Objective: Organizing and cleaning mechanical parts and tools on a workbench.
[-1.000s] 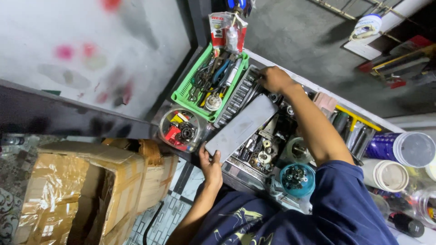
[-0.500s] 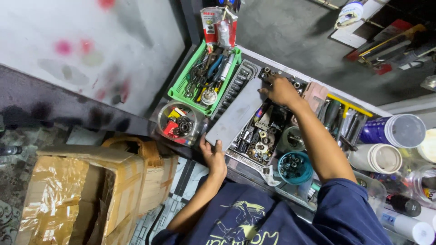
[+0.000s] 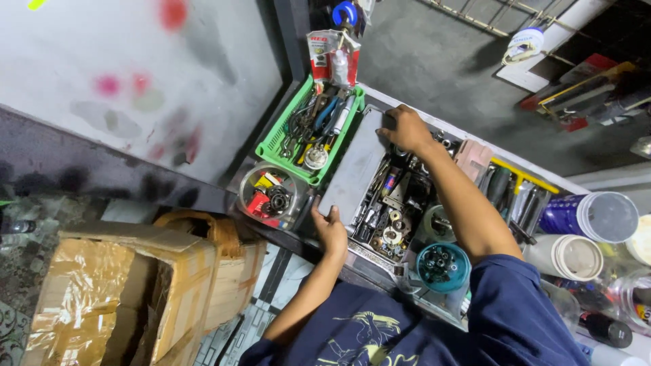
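At the bench's near edge, the left hand (image 3: 331,230) grips the near end of a long grey lid (image 3: 357,166), fingers curled over its edge. The lid lies tilted over an open tray of metal parts (image 3: 393,210), between that tray and a green basket of tools (image 3: 310,129). A clear round tub (image 3: 270,192) sits just left of the hand. Farther back, the right hand (image 3: 407,129) clasps the lid's far end, fingers bent around it.
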